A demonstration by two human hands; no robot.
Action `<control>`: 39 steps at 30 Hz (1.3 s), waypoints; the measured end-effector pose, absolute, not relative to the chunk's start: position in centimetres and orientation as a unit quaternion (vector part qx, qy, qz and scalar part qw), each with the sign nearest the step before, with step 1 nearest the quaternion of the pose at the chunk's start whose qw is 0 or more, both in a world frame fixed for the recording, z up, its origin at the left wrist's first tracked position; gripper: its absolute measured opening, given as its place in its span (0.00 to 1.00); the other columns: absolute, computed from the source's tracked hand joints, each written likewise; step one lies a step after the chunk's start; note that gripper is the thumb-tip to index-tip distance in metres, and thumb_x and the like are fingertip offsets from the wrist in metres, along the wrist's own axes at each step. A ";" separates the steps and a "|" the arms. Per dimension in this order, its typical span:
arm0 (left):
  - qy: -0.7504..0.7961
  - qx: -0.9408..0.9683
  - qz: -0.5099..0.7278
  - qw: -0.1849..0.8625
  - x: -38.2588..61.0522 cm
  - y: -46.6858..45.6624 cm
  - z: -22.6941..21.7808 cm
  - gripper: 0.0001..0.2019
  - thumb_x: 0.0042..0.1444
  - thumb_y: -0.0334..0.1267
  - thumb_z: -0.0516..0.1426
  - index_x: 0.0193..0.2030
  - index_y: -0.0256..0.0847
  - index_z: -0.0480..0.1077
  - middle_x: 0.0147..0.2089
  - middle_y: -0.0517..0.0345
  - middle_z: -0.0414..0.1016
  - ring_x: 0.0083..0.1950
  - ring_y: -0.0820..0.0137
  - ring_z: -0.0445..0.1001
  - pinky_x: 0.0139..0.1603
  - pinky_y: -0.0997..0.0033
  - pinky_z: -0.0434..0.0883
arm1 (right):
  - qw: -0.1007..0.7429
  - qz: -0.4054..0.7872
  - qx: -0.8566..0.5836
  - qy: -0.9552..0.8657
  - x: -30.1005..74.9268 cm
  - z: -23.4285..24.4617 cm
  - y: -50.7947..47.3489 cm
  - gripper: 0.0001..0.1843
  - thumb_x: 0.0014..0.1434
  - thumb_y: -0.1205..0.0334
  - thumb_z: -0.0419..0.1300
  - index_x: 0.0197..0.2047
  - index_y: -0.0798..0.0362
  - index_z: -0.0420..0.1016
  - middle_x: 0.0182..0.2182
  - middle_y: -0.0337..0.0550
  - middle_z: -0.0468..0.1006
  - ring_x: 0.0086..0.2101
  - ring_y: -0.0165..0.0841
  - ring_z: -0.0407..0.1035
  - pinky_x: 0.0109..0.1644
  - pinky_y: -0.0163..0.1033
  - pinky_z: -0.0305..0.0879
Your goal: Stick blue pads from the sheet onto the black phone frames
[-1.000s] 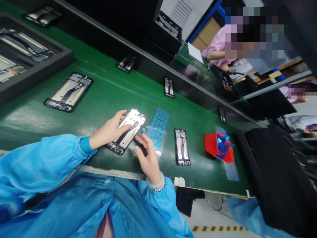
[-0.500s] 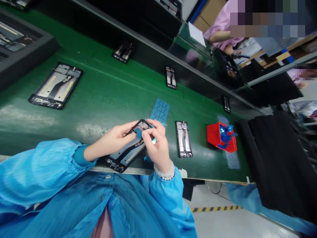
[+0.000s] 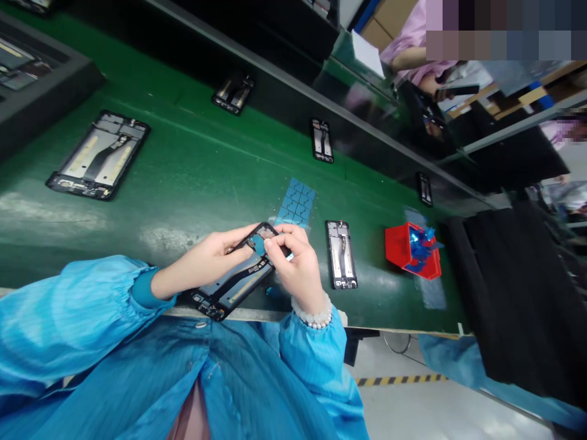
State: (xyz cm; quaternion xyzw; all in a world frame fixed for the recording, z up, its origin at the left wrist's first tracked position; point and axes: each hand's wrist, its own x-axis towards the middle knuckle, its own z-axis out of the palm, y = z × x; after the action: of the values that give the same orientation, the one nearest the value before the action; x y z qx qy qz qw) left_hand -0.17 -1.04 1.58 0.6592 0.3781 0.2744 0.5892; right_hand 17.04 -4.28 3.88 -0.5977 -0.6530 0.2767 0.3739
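An opened phone (image 3: pixel 238 278), its inner frame and black ribbon cable showing, is tilted at the bench's front edge. My left hand (image 3: pixel 208 260) is closed round its upper left side, thumb over the inside. A small blue sticker (image 3: pixel 259 244) lies at the upper part of the phone, between my two thumbs. At the sticker's right edge, the thumb and forefinger of my right hand (image 3: pixel 296 260) are pinched together; its other fingers curl at the phone's top corner. Just beyond my hands rests a sheet of blue stickers (image 3: pixel 297 201).
Another opened phone (image 3: pixel 341 253) lies to the right, before a red bin (image 3: pixel 398 247) of blue film scraps. One more phone (image 3: pixel 98 156) lies left, near a black foam tray (image 3: pixel 50 101). Several phones line the back ledge. Across it, a person in pink holds a dark object.
My right hand has shifted slightly right, still at the sticker. The sticker appears flatter against the phone. The view has moved a little.
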 end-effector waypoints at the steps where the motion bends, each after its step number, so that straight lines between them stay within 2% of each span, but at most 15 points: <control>1: 0.378 0.660 0.274 0.588 -0.2 -1.1 1.6 0.27 0.59 0.42 0.53 0.64 0.36 0.60 0.63 0.53 0.65 0.61 0.61 0.67 0.61 0.66 0.65 | 0.372 0.275 -0.598 -0.655 17.0 3.9 -4.3 0.10 0.57 0.62 0.57 0.25 0.51 0.71 0.37 0.42 0.74 0.43 0.35 0.67 0.52 0.44 0.61; 7: 0.382 0.657 0.274 0.590 -0.1 -1.2 1.8 0.27 0.58 0.42 0.53 0.63 0.34 0.61 0.63 0.53 0.65 0.61 0.62 0.67 0.62 0.67 0.63 | 0.367 0.266 -0.602 -0.658 16.9 4.2 -4.4 0.10 0.57 0.62 0.57 0.24 0.51 0.71 0.36 0.42 0.74 0.43 0.35 0.66 0.52 0.44 0.61; 13: 0.386 0.647 0.279 0.595 0.0 -1.3 1.9 0.24 0.58 0.41 0.54 0.61 0.39 0.64 0.61 0.55 0.68 0.60 0.61 0.68 0.61 0.63 0.64 | 0.365 0.258 -0.606 -0.658 16.8 4.3 -4.4 0.10 0.57 0.63 0.57 0.24 0.51 0.71 0.36 0.42 0.74 0.43 0.34 0.66 0.51 0.44 0.61; 20: 0.374 0.632 0.286 0.615 0.1 -1.3 2.2 0.21 0.57 0.41 0.54 0.56 0.39 0.69 0.55 0.54 0.75 0.56 0.62 0.71 0.55 0.68 0.69 | 0.359 0.247 -0.610 -0.662 16.7 4.4 -4.6 0.10 0.57 0.63 0.57 0.24 0.50 0.71 0.36 0.42 0.74 0.42 0.34 0.67 0.50 0.44 0.62; 24: 0.389 0.610 0.288 0.628 0.2 -1.5 2.2 0.18 0.59 0.43 0.53 0.52 0.39 0.70 0.49 0.55 0.77 0.48 0.66 0.75 0.48 0.72 0.71 | 0.361 0.253 -0.605 -0.664 16.5 4.7 -4.8 0.10 0.57 0.64 0.58 0.23 0.51 0.70 0.35 0.42 0.74 0.41 0.33 0.67 0.48 0.42 0.63; 30: 0.424 0.636 0.287 0.578 0.6 -1.9 2.3 0.14 0.60 0.46 0.52 0.46 0.39 0.70 0.40 0.59 0.76 0.40 0.69 0.73 0.40 0.76 0.70 | 0.357 0.249 -0.608 -0.665 16.3 5.0 -5.0 0.10 0.57 0.64 0.58 0.24 0.51 0.70 0.35 0.42 0.74 0.40 0.33 0.67 0.47 0.42 0.63; 35: 0.433 0.615 0.291 0.591 0.7 -2.0 2.6 0.15 0.59 0.47 0.52 0.46 0.40 0.70 0.36 0.61 0.75 0.36 0.71 0.72 0.34 0.78 0.69 | 0.350 0.264 -0.596 -0.673 16.7 5.2 -5.0 0.08 0.57 0.62 0.58 0.26 0.51 0.71 0.36 0.42 0.74 0.41 0.33 0.69 0.48 0.42 0.63; 39: 0.431 0.600 0.298 0.605 0.7 -2.0 2.7 0.16 0.59 0.47 0.53 0.47 0.39 0.71 0.36 0.60 0.76 0.37 0.70 0.73 0.35 0.78 0.70 | 0.362 0.273 -0.583 -0.674 16.9 5.2 -5.0 0.07 0.55 0.65 0.60 0.25 0.52 0.70 0.35 0.41 0.74 0.41 0.32 0.70 0.46 0.40 0.65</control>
State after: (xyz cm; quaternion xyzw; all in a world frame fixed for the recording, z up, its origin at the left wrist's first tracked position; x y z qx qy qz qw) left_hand 0.71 -2.01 2.66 0.5998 0.4308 0.2978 0.6049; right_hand 16.87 -5.00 5.19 -0.5834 -0.6741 0.2728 0.3617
